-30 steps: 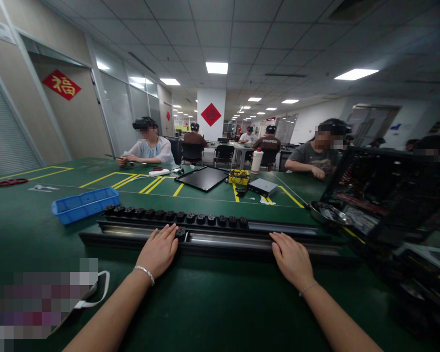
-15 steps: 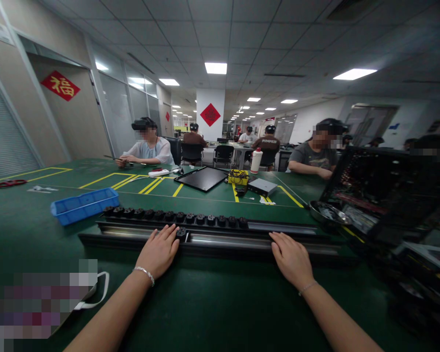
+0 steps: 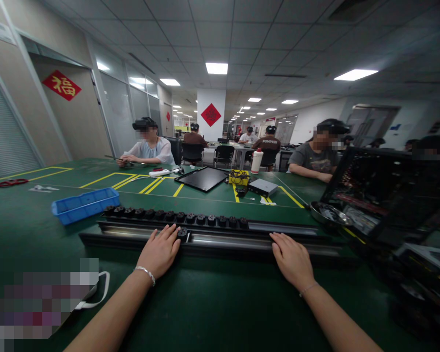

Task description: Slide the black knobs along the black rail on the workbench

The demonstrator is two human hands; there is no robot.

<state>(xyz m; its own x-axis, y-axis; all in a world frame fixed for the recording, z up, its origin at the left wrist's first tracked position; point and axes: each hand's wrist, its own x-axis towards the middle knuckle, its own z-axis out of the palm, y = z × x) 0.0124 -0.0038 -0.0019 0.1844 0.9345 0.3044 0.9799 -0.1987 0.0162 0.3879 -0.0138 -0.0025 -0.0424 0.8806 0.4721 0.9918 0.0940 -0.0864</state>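
A long dark rail point(image 3: 227, 240) with a shiny metal channel lies across the green table in front of me. My left hand point(image 3: 160, 252) rests on its left half, fingers stretched out and close to a small black socket-like block point(image 3: 182, 233) in the channel. On the right half lies my right hand point(image 3: 293, 259), also flat with its fingers extended. Just behind is a second rail point(image 3: 284, 228), bearing a row of several similar black blocks point(image 3: 190, 218) along its left and middle part. Neither hand is wrapped round anything.
A blue plastic bin point(image 3: 86, 205) stands behind the rails' left end. To the right are a metal bowl point(image 3: 330, 213) and an open computer case point(image 3: 374, 186). Farther back lie a black panel point(image 3: 202, 179) and a grey box point(image 3: 263, 186). Two people sit across the table.
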